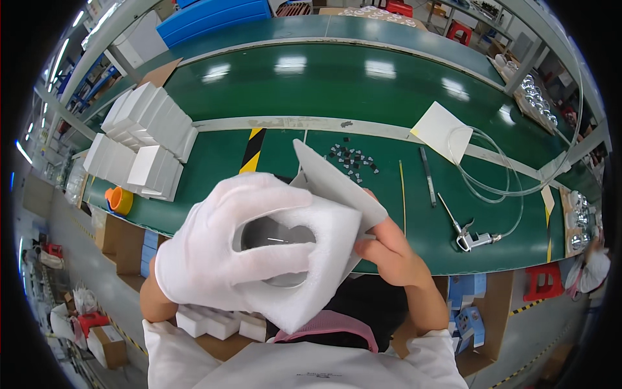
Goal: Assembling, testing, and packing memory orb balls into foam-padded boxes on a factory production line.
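In front of my chest, my left hand (217,240), in a white glove, grips a white foam block (334,233), with its fingers spread across a round opening. Inside that opening shows a smooth grey, shiny object (264,232) whose kind I cannot make out. My bare right hand (394,256) pinches a thin white cardboard box (337,178) at the block's right side. One stiff panel of it stands up at a slant, and most of the box is hidden behind the foam. Small black and grey pieces (353,159) lie scattered on the green bench beyond.
Stacked white boxes (146,139) stand left, beside an orange tape dispenser (119,200). To the right lie an air gun (476,240) with a clear hose, a metal ruler (427,176) and a thin yellow stick (402,194). Open cartons (495,318) sit below the bench edge.
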Demonstrator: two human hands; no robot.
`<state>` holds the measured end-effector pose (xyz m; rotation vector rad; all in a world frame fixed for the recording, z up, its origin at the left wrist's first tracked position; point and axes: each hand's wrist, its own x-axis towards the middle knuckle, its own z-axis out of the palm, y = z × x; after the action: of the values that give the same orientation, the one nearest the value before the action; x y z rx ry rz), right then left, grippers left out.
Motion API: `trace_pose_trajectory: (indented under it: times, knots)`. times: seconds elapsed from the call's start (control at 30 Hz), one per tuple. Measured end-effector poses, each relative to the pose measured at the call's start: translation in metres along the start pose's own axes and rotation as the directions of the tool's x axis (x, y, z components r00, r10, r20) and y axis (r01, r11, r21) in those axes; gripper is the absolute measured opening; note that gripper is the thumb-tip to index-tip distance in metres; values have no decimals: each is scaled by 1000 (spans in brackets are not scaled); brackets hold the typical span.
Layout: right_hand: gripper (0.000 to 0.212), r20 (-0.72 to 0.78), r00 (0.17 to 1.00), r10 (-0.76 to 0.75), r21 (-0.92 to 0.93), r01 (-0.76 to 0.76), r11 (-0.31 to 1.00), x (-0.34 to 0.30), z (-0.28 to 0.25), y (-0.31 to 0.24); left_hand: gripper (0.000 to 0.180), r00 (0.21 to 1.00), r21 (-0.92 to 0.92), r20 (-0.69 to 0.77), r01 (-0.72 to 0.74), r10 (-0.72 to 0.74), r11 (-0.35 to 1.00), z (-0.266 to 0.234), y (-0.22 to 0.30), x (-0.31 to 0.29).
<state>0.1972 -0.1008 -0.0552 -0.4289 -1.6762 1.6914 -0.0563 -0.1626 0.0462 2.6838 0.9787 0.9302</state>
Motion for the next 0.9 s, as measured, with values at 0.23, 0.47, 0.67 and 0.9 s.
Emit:
trace_pose_trajectory:
  times: [0.23,0.47,0.67,0.9]
  knots:
    - [84,190,982,5,4,-6,1000,1,-11,4,37,971,-31,183,-151,154,988,20,-15,16]
    - [76,175,982,78,67,-91,994,-4,-13,15,41,940,102,333,-115,75,988,40,-19,12]
    - [97,-55,984,-171,-61,167,984,-5,-1,44,41,964,119,266,-43,10,992,32,-22,-8]
    - [145,-284,940,-189,-417,56,907,-67,40,100,36,659,299,-671,660,-340,689,21,-76,-115]
